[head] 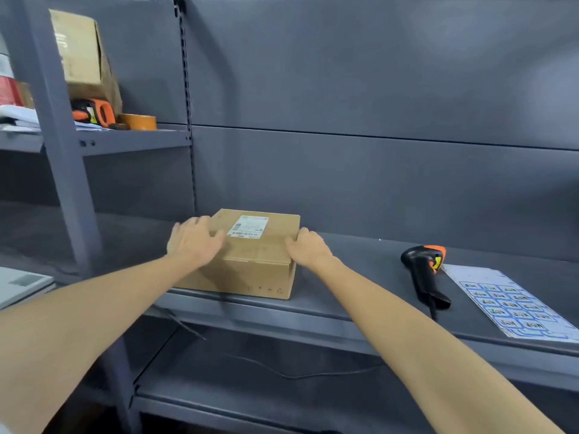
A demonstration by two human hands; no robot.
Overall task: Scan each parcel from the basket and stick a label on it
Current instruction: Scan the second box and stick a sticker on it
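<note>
A brown cardboard parcel [253, 264] sits on the grey metal shelf [360, 296], a white shipping label [249, 227] on its top. My left hand [194, 241] lies on the parcel's top left edge. My right hand [308, 247] grips its right top corner. To the right on the same shelf lies a black and orange barcode scanner [426, 272], its cable running over the shelf's front edge. Beside the scanner is a sheet of blue-bordered stickers [513, 305]. No basket is in view.
On the upper left shelf stand a cardboard box [83, 57], an orange tape dispenser [94, 112] and a roll of brown tape [138, 122]. A grey upright post [59, 136] stands at the left. A white device [22, 285] shows at the left edge.
</note>
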